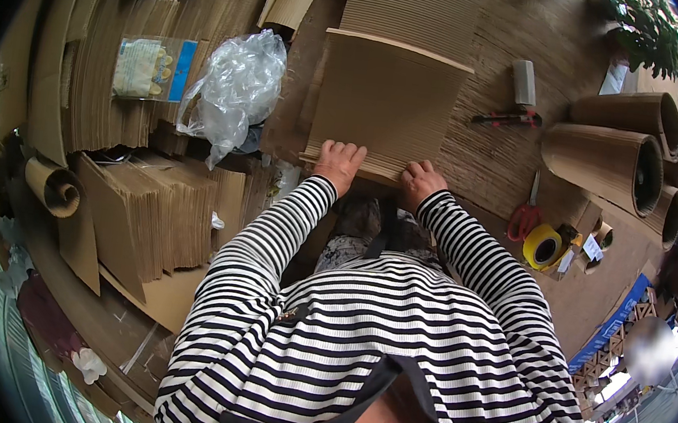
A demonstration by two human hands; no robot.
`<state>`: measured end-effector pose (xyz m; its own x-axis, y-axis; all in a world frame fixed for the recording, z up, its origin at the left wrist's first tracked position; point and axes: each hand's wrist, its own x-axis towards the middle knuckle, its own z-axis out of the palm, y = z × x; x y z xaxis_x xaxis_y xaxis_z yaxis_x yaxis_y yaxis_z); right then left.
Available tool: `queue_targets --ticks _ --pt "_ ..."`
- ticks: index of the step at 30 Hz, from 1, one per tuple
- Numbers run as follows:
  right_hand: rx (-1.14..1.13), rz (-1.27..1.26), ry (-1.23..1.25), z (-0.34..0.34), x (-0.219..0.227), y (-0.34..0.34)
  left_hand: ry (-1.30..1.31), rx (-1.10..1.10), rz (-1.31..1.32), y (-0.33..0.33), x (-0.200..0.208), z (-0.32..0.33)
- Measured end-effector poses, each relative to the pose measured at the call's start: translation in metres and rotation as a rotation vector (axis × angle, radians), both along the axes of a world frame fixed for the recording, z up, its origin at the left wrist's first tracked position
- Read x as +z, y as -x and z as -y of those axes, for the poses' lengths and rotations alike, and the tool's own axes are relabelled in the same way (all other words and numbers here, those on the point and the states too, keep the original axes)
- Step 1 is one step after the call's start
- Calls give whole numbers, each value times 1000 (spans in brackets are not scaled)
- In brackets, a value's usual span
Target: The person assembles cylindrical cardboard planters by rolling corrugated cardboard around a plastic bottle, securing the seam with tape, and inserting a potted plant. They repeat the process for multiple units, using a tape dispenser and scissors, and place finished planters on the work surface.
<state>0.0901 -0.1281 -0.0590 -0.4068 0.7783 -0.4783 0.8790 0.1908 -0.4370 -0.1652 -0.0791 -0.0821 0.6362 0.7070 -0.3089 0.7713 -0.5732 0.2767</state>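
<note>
A flat brown cardboard sheet [388, 101] lies in front of me, with pale strips of its ridged edge showing along the far and near sides. At its near left corner, my left hand [339, 166] is closed, fingers curled over the edge. My right hand [422, 183] grips the same near edge further right, its fingers bent and pressed together. Both thumbs are mostly hidden. Beyond the far edge lies a ridged corrugated sheet [410, 4], partly out of view.
Right of the sheet are a red-and-black utility knife [507, 119], a pale block [524, 82], red-handled scissors [525, 219] and a yellow tape roll [543, 246]. Cardboard rolls [600, 160] lie farther right. Crumpled clear plastic [241, 86] and stacked cardboard [148, 220] are at left.
</note>
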Motion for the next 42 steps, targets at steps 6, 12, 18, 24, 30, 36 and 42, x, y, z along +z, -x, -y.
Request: queue_targets --ticks 6,12,18,24,30,36,42 --pt "14 12 41 -5 5 10 -27 -9 59 3 -6 0" --pt "35 89 49 4 -15 8 39 -54 28 -14 3 -16" --pt "36 98 -31 5 -13 10 436 41 -127 -37 37 -48" --pt "-58 5 26 6 -13 12 168 -19 -65 -87 9 -121" --pt "-78 -21 -58 11 -10 9 180 113 -328 -169 33 -202" --pt "-95 -117 -180 12 -4 3 296 131 -463 -184 35 -226" --pt "-90 -111 -66 5 -15 -2 332 127 -415 -179 39 -229"
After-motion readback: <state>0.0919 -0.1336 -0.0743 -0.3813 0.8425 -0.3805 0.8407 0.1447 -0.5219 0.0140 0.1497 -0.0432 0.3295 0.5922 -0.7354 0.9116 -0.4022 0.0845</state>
